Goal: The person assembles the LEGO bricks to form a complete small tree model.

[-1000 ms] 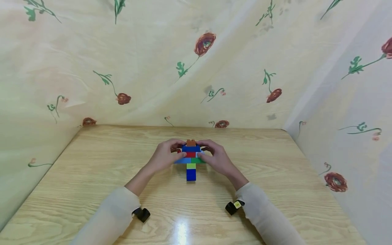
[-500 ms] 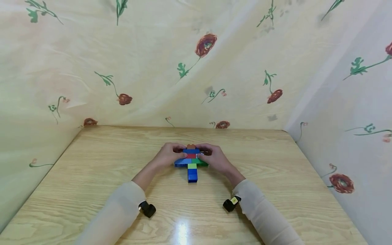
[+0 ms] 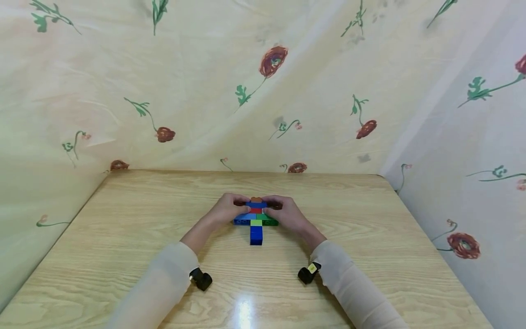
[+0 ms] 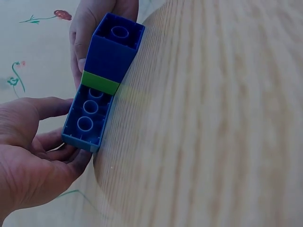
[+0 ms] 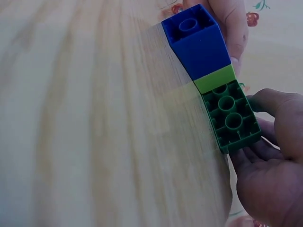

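Observation:
A figure of toy building bricks point(image 3: 256, 235) lies near the middle of the table, between both hands. Its long dark blue end points toward me. Above that come a lime brick point(image 3: 256, 222), a light blue brick point(image 3: 245, 217) on the left and a green brick point(image 3: 269, 219) on the right, then a red brick point(image 3: 256, 210), a blue row and an orange brick point(image 3: 256, 199) at the far end. My left hand point(image 3: 223, 211) grips the left side, thumb by the red brick. The right hand point(image 3: 289, 214) grips the opposite side likewise. Hollow undersides of the green brick point(image 5: 232, 118) and light blue brick point(image 4: 86, 118) show in the wrist views.
The wooden table point(image 3: 131, 228) spreads around the figure. Flower-patterned cloth point(image 3: 197, 91) hangs behind it and along both sides. A black wrist camera sits on each sleeve, the left camera point(image 3: 201, 279) and the right camera point(image 3: 307, 274).
The brick figure has tilted, so the hollow undersides of the light blue and green bricks now show. Its orange end has come lower in view. Both hands keep their grip, forearms slightly closer together.

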`<move>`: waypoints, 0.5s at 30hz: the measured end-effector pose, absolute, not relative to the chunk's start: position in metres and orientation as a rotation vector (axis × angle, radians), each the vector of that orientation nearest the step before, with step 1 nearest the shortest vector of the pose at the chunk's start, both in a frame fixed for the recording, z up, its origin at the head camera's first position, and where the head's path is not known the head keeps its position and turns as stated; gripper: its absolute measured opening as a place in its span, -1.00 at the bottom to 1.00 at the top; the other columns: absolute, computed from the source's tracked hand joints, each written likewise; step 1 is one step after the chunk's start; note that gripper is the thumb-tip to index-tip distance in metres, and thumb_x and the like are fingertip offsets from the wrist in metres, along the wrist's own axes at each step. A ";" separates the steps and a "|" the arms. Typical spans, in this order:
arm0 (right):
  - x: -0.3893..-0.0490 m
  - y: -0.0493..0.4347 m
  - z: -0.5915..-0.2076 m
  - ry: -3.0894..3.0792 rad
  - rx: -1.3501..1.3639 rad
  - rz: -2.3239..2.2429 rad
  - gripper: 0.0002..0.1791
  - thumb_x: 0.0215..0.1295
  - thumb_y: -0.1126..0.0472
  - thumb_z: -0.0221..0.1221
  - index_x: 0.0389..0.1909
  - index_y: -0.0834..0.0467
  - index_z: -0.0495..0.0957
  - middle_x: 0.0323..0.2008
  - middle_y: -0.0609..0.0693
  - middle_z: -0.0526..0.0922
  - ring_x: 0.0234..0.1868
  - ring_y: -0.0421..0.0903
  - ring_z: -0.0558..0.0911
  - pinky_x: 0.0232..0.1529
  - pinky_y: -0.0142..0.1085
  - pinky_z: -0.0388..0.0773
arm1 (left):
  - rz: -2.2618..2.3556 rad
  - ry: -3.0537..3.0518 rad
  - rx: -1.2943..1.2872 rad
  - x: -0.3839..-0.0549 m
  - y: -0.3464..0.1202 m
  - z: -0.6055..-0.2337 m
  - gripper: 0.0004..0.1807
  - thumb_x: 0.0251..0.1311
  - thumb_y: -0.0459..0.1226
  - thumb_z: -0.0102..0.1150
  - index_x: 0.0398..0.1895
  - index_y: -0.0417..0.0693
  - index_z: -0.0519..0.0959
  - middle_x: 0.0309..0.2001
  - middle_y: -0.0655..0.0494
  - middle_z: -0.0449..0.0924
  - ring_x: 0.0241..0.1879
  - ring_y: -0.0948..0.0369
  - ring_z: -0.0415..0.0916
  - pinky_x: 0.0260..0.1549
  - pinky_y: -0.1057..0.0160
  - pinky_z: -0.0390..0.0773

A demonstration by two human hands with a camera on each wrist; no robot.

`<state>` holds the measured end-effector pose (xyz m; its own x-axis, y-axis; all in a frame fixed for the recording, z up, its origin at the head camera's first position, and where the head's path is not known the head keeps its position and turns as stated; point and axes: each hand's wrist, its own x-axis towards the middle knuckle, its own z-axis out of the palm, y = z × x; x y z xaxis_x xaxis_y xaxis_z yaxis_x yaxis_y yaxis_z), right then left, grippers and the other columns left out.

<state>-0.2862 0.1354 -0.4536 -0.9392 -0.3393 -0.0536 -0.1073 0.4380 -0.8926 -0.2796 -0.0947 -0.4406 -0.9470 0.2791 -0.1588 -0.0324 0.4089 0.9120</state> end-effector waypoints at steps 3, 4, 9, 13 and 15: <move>-0.287 0.135 -0.454 2.461 -0.402 -1.499 -0.58 0.46 0.20 0.23 0.31 0.04 0.58 0.26 0.05 0.63 0.22 0.01 0.61 0.31 -0.02 0.56 | 1.537 2.394 0.230 -0.279 -0.095 -0.440 -0.59 0.42 -0.25 0.23 0.29 -0.14 0.60 0.24 -0.09 0.62 0.16 0.04 0.55 0.27 0.01 0.55; -0.287 0.135 -0.454 2.464 -0.406 -1.495 -0.58 0.46 0.21 0.22 0.31 0.04 0.58 0.27 0.05 0.63 0.23 0.02 0.61 0.32 -0.02 0.55 | 1.529 2.400 0.240 -0.280 -0.096 -0.440 -0.58 0.43 -0.25 0.22 0.30 -0.15 0.59 0.24 -0.09 0.62 0.17 0.04 0.55 0.27 0.00 0.55; -0.288 0.136 -0.455 2.491 -0.429 -1.476 -0.58 0.47 0.20 0.22 0.32 0.05 0.57 0.28 0.06 0.63 0.26 0.04 0.61 0.34 0.01 0.53 | 1.510 2.405 0.258 -0.280 -0.097 -0.438 -0.55 0.44 -0.21 0.21 0.34 -0.13 0.56 0.30 -0.09 0.59 0.24 0.02 0.53 0.32 -0.02 0.51; -0.289 0.140 -0.448 2.567 -0.489 -1.434 -0.54 0.49 0.16 0.21 0.35 0.12 0.53 0.27 0.08 0.63 0.28 0.06 0.60 0.36 0.02 0.53 | 1.491 2.434 0.289 -0.280 -0.105 -0.431 -0.46 0.46 -0.13 0.19 0.43 -0.11 0.47 0.38 -0.09 0.52 0.36 -0.04 0.46 0.35 -0.05 0.50; -0.289 0.144 -0.439 2.635 -0.568 -1.396 -0.52 0.49 0.16 0.21 0.36 0.18 0.51 0.27 0.11 0.63 0.29 0.09 0.60 0.35 0.03 0.53 | 1.450 2.501 0.353 -0.279 -0.112 -0.423 -0.42 0.46 -0.10 0.18 0.45 -0.13 0.43 0.43 -0.10 0.47 0.42 -0.13 0.41 0.36 -0.09 0.49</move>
